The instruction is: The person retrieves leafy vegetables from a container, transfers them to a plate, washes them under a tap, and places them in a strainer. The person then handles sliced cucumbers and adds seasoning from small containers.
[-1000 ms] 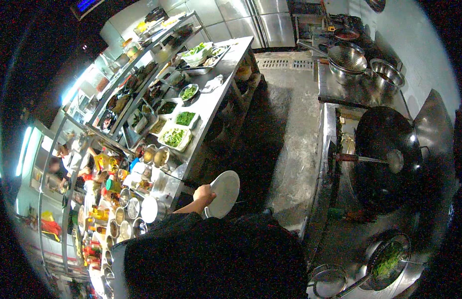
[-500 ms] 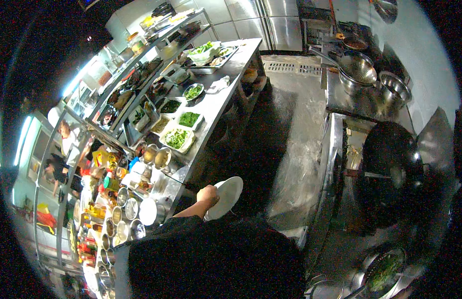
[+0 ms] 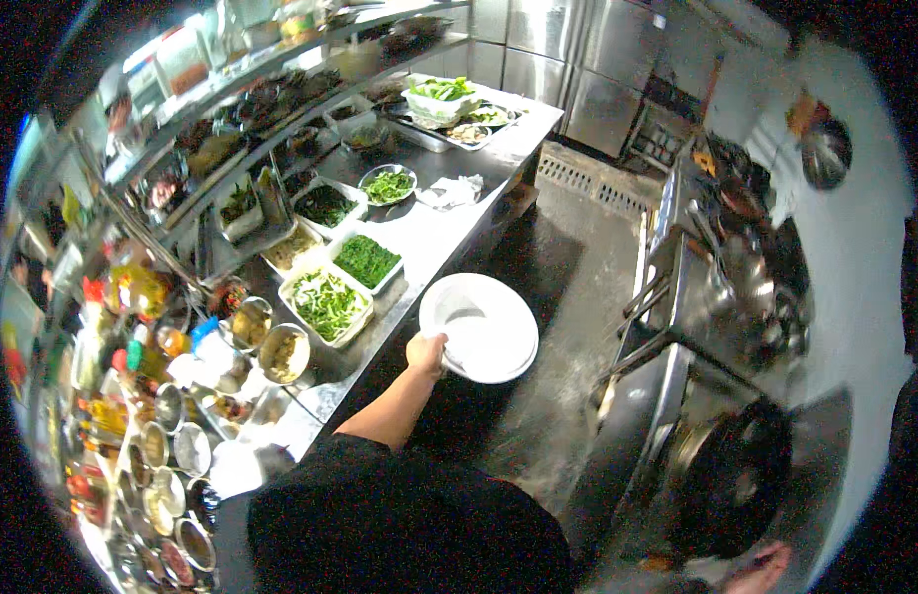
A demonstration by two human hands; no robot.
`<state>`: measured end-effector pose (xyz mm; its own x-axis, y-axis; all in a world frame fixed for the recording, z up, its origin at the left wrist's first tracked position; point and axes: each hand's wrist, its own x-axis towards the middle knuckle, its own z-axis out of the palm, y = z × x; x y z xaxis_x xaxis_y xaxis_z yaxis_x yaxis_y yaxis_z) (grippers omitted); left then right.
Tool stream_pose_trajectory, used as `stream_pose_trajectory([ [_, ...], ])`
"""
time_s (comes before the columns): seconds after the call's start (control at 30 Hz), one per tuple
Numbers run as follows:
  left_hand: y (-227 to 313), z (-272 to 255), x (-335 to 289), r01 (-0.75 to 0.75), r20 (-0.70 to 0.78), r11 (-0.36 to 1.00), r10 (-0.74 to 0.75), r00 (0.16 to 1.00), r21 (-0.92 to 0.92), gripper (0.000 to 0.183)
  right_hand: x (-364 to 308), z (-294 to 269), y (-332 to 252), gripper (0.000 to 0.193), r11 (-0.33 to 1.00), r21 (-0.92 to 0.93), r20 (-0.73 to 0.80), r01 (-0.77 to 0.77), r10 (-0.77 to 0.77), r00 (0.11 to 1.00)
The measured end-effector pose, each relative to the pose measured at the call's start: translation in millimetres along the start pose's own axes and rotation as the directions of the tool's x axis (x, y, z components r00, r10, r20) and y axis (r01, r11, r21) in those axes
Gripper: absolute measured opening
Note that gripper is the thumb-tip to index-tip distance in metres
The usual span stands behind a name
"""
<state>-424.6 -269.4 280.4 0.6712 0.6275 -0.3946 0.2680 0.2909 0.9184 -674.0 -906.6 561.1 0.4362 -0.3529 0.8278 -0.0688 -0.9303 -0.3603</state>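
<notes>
My left hand (image 3: 426, 354) grips the near-left rim of a round white plate (image 3: 499, 337). The plate is held over the floor beside the prep table, its inner face turned up toward me, with nothing to be seen on it. At the lower right rim my right hand (image 3: 761, 571) shows only as a blurred patch near a dark wok (image 3: 731, 485); its fingers cannot be made out. Left of the plate, on the table, lie a tub of cut pale-green vegetables (image 3: 327, 302) and a tub of chopped greens (image 3: 368, 259).
The steel prep table (image 3: 444, 243) runs along my left, with seasoning pots (image 3: 192, 450) at its near end and a rack (image 3: 231, 168) above. A stove counter (image 3: 627, 436) stands to my right. Floor (image 3: 568, 257) lies between them, toward steel cabinets (image 3: 603, 89).
My left hand has raised the plate and turned it from edge-on to face up, farther forward. The view has swung, and the pan of greens at the lower right has left it.
</notes>
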Motion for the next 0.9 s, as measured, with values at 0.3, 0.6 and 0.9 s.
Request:
stream_pose_trajectory([
  [0.3,69,81,202,0.083,-0.197,0.782,-0.256,0.947,-0.617,0.019,-89,275,-126,0.014,0.618,0.442,0.557,-0.650,0.379,0.739],
  [0.6,59,96,284,-0.027,-0.440,0.837,-0.260,0.860,-0.547,0.035,-107,446,-152,0.016,0.456,0.181,0.840,-0.871,0.389,0.378],
  [0.9,71,73,270,0.419,-0.009,0.907,-0.419,0.908,0.042,0.037,-84,737,-186,0.017,0.793,0.347,0.931,-0.501,-0.230,0.282],
])
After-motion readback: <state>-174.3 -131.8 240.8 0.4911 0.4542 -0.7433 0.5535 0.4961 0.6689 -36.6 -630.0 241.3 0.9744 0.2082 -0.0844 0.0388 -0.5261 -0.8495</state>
